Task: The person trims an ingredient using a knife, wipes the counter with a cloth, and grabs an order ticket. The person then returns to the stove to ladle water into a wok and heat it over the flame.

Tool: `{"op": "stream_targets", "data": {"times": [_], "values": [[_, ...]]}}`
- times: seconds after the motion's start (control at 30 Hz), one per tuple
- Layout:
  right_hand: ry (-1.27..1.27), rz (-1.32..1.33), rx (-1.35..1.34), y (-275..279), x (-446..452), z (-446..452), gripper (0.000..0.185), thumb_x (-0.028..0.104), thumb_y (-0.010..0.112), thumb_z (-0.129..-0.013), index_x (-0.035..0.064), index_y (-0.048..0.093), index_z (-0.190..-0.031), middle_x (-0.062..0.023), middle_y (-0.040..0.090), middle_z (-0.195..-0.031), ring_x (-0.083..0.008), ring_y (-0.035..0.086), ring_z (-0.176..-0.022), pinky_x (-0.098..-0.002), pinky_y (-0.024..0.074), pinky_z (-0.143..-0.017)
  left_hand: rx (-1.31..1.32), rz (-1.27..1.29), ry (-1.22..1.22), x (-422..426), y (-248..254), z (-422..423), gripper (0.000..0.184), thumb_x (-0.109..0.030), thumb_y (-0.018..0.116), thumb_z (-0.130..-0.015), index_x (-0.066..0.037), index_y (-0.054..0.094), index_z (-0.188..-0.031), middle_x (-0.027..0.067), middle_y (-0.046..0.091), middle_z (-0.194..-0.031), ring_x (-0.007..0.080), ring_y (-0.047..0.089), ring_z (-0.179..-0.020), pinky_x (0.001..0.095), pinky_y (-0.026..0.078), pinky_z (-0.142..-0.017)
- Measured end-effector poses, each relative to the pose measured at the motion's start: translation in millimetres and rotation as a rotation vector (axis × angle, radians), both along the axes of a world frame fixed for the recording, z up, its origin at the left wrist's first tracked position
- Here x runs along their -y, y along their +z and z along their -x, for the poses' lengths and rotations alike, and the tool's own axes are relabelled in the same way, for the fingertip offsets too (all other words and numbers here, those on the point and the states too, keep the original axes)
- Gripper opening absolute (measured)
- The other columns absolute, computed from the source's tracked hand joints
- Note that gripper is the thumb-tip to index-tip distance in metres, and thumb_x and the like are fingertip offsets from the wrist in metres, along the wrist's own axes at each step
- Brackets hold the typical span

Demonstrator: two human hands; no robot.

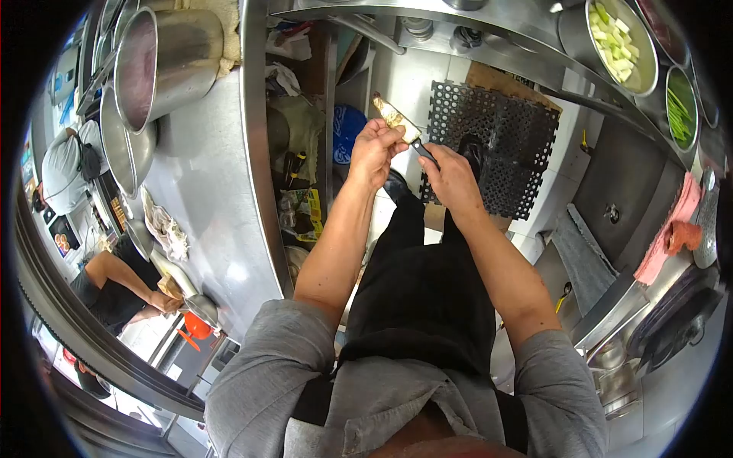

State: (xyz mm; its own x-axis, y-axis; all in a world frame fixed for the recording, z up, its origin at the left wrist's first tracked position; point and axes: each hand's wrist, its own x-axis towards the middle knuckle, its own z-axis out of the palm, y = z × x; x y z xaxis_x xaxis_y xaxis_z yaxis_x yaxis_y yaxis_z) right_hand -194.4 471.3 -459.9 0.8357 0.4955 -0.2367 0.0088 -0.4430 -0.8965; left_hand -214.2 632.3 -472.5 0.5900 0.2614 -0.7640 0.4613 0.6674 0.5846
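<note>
Some Done, Some Left

From my remote seat I am following the work at the upper middle of the frame. The left hand [374, 153] is pinching a pale piece [391, 116], its fingers closing on the lower end while the far tip is pointing toward the upper left. The right hand [452, 177] is gripping a knife [425, 152] by its black handle, fingers curling around it. The blade is lying against the piece or just beside it; at this size I am failing to tell which.

I am judging the job to be partway along. Much of the surface is showing pale yellow, which I am reading as the finished share. Brownish patches are marking the rest, notably at the far tip, and I am counting those as work left. The underside is hiding from me, so I cannot tell how bare it is.

At the upper right, a pot [574, 38] is holding pale green chunks [617, 49], with green stalks [678, 113] sitting below them in the frame. Right of the hands, a black perforated mat [496, 145] is lying underfoot. At the lower left, a co-worker's hand [163, 302] is showing beyond the steel counter [206, 198].
</note>
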Motion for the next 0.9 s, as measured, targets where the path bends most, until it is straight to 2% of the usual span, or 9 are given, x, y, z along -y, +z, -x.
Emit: {"op": "stream_targets", "data": {"times": [0.2,0.27,0.33,0.37,0.5,0.57,0.7,0.77,0.9], "values": [[0.088,0.131,0.048,-12,-19,-9,0.026,0.017,0.058,-0.082,-0.0018,0.058,-0.099,-0.0195,0.059,-0.09,-0.0364,0.057,-0.08,-0.0399,0.0456,-0.07,0.007,-0.178,0.06,-32,-16,-1,0.019,-0.002,0.059,-0.081,-0.002,0.046,-0.095,0.0065,0.058,-0.083,0.0148,0.057,-0.069,0.0242,0.048,-0.061],[0.098,0.167,0.044,-29,-34,-14,0.026,0.018,0.058,-0.081,-0.0009,0.058,-0.099,-0.0195,0.059,-0.091,-0.0363,0.057,-0.081,-0.0407,0.0454,-0.071,0.02,-0.215,0.112,-43,-16,5,0.033,-0.006,0.06,-0.081,0.001,0.043,-0.109,0.0105,0.058,-0.095,0.0179,0.059,-0.08,0.0275,0.049,-0.067],[0.091,0.039,0.093,-51,-62,-21,0.025,0.018,0.057,-0.082,0.0027,0.057,-0.102,-0.018,0.06,-0.09,-0.0366,0.057,-0.084,-0.0428,0.0458,-0.075,0.001,-0.317,0.131,-51,-4,18,0.05,-0.011,0.062,-0.081,0.003,0.036,-0.122,0.0133,0.055,-0.106,0.0209,0.058,-0.091,0.0304,0.048,-0.073],[0.087,0.044,0.09,-60,-78,-25,0.025,0.018,0.057,-0.082,0.0027,0.057,-0.102,-0.018,0.06,-0.09,-0.0366,0.057,-0.084,-0.0428,0.0458,-0.075,-0.03,-0.346,0.162,-56,-5,33,0.052,-0.013,0.063,-0.08,0.003,0.037,-0.122,0.0129,0.055,-0.107,0.0202,0.057,-0.092,0.0312,0.048,-0.075],[0.041,-0.069,0.063,-82,-163,-50,0.021,0.016,0.055,-0.082,0.0012,0.058,-0.097,-0.0191,0.06,-0.094,-0.0375,0.056,-0.087,-0.0439,0.045,-0.077,-0.328,-0.362,0.037,-58,-19,113,0.041,-0.013,0.061,-0.082,-0.006,0.045,-0.119,0.0056,0.055,-0.105,0.0175,0.056,-0.092,0.0309,0.045,-0.077],[0.098,0.007,0.106,-92,-207,-65,0.02,0.016,0.052,-0.082,0.0004,0.059,-0.093,-0.0201,0.06,-0.094,-0.0391,0.056,-0.088,-0.0441,0.0456,-0.077,-0.329,-0.38,-0.106,-51,-25,159,0.035,-0.012,0.061,-0.082,-0.008,0.049,-0.115,0.0028,0.056,-0.104,0.0164,0.056,-0.091,0.0299,0.045,-0.076],[0.063,0.033,0.088,-113,-276,-87,0.019,0.014,0.049,-0.083,0.0026,0.06,-0.092,-0.0176,0.061,-0.094,-0.0363,0.059,-0.088,-0.0417,0.0482,-0.075,-0.341,-0.377,-0.195,-27,-28,220,0.029,-0.004,0.058,-0.082,-0.005,0.051,-0.11,0.0037,0.057,-0.102,0.0143,0.056,-0.088,0.0268,0.046,-0.073],[0.275,0.334,0.328,-130,-301,-95,0.018,0.014,0.049,-0.082,0.0053,0.062,-0.091,-0.0161,0.063,-0.092,-0.0318,0.061,-0.088,-0.0382,0.0502,-0.075,-0.345,-0.356,-0.194,-17,-25,234,0.029,0.0,0.057,-0.082,-0.003,0.051,-0.11,0.0043,0.056,-0.102,0.0132,0.056,-0.089,0.026,0.047,-0.074],[0.259,0.277,0.345,-124,-304,-103,0.02,0.016,0.05,-0.082,0.0073,0.063,-0.094,-0.0148,0.061,-0.096,-0.0266,0.062,-0.087,-0.0356,0.0511,-0.074,-0.306,-0.341,-0.26,-5,-8,243,0.031,0.004,0.056,-0.081,-0.002,0.051,-0.11,0.004,0.055,-0.103,0.0118,0.054,-0.088,0.024,0.045,-0.076]]}}
